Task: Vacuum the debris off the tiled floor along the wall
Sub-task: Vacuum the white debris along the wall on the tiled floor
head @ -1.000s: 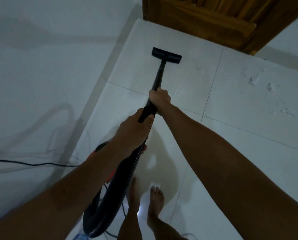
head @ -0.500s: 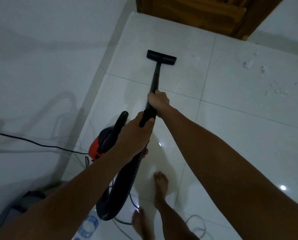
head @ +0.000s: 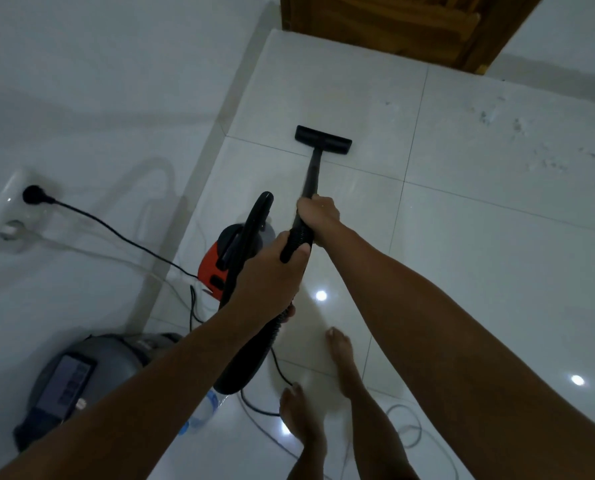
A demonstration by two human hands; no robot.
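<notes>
A black vacuum nozzle [head: 323, 141] lies flat on the white tiled floor [head: 479, 258], on a grout line near the left wall [head: 81, 81]. Its black wand [head: 312, 174] runs back to my right hand [head: 318, 216], which grips it where the ribbed hose begins. My left hand [head: 271, 275] grips the hose [head: 254, 355] just behind. The red and black vacuum body [head: 230, 258] stands by the wall, left of my hands. Pale debris specks [head: 531, 140] are scattered over the far right tiles.
A black plug [head: 32, 195] sits in a wall socket, and its cord [head: 122, 237] runs to the vacuum. A grey appliance [head: 81, 375] stands at the lower left beside a plastic bottle [head: 202, 410]. Cables loop by my bare feet [head: 339, 348]. A wooden door [head: 410, 26] closes the far end.
The nozzle has been drawn back toward me along the wall and my view has backed away from the door. The socket, the grey appliance and more of the vacuum body have come into view.
</notes>
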